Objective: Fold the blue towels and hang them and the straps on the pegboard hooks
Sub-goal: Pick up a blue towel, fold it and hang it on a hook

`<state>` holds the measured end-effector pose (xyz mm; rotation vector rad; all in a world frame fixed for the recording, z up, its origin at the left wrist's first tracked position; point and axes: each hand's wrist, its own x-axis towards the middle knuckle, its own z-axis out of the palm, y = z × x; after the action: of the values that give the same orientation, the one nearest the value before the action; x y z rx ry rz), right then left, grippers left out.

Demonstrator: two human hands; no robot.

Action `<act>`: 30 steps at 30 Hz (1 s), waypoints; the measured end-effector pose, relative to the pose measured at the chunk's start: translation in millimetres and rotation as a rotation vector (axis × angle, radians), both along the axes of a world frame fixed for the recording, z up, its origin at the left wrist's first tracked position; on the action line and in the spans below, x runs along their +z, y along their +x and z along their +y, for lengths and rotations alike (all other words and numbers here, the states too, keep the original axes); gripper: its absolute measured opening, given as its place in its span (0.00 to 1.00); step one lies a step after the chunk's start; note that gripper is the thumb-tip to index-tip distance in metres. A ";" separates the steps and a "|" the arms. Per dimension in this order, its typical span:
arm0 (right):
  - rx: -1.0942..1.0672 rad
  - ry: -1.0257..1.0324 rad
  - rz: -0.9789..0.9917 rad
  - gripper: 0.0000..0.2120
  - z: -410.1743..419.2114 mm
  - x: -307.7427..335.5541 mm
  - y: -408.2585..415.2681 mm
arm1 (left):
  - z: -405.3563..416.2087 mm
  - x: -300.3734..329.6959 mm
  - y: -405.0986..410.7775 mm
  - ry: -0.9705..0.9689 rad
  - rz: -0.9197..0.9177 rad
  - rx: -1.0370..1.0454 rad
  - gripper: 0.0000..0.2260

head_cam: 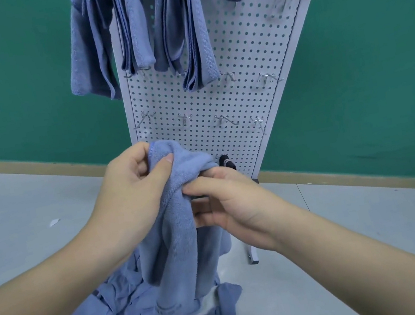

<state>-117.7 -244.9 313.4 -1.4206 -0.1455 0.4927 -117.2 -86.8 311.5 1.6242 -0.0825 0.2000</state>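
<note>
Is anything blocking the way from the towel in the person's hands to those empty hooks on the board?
Nothing visible does. The towel, held by the left hand and right hand, sits just below bare hooks on the pegboard; hung towels are higher up.

No text, label, brand, number or sign can be read anywhere in the frame. The held blue towel (175,234) at centre carries a woven band near its lower hem, low in the middle of the frame, but it shows no legible letters; whether it holds any marking cannot be told. The white pegboard (242,74) in the upper middle bears only its rows of holes, and the small black strap (226,163) at its foot shows pale stripes, no writing
</note>
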 end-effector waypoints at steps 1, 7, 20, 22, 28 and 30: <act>0.000 -0.005 0.000 0.13 0.1 -0.2 0.2 | -0.4 -0.3 0.5 -0.003 -0.004 0.000 0.06; 0.012 -0.027 0.009 0.11 0.4 -1.4 0.5 | 0.2 2.7 2.6 -0.054 -0.018 -0.007 0.12; -0.042 0.020 0.025 0.06 -11.0 0.9 9.0 | 9.5 2.7 14.0 0.079 0.002 0.038 0.09; -0.045 0.024 0.030 0.06 -10.7 0.8 10.5 | 9.6 -0.5 17.0 0.110 0.002 0.070 0.08; -0.057 0.028 0.048 0.09 -8.5 -0.3 14.9 | 14.5 -5.4 24.6 0.072 -0.001 0.159 0.09; -0.060 0.023 0.035 0.05 -10.1 0.9 15.5 | 18.3 -5.8 26.9 0.011 0.007 0.177 0.09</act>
<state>-102.3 -255.1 314.3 -1.3892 -0.0799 0.4653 -90.3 -68.5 305.7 1.6435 0.0660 0.3304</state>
